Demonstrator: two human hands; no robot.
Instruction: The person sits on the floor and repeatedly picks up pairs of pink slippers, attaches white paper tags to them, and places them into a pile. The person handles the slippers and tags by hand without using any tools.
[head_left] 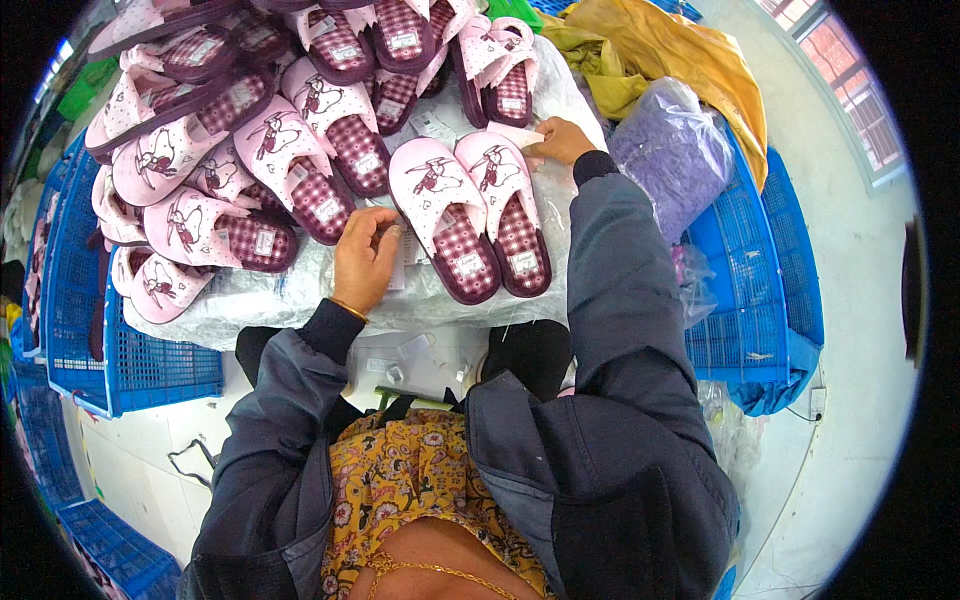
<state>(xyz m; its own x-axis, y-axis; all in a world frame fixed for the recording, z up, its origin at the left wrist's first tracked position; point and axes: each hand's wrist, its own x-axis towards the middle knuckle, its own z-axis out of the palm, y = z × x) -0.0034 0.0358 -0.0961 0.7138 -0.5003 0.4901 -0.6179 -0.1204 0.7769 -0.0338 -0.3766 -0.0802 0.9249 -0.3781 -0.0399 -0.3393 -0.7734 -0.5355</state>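
The pair of pale-pink fabric slippers with printed uppers and burgundy checked insoles (465, 205) lies near the front of the counter covered in clear, crinkled plastic (540, 310), side by side and touching, toes away from the person. Laid this way, the insoles with their white labels face up toward the wearer of the camera, probably so both can be checked at a glance.

The right hand (565, 142) is just beyond the toes, its fingers drawn together and apparently pinching a thin, pale, flat slip (515, 133); a fingertip hold would suit something so light. The left hand (366, 262) is just left of the pair, fingers loosely curled inward; whether it grips anything cannot be told.

To the left and behind, a heap of matching pink-and-burgundy slippers (310, 170) overlaps at many angles, seemingly piled to save room. Right of the counter, a clear plastic bag of lilac material (672, 150) leans by a blue perforated plastic crate (740, 335), below a mustard-yellow cloth (695, 50).
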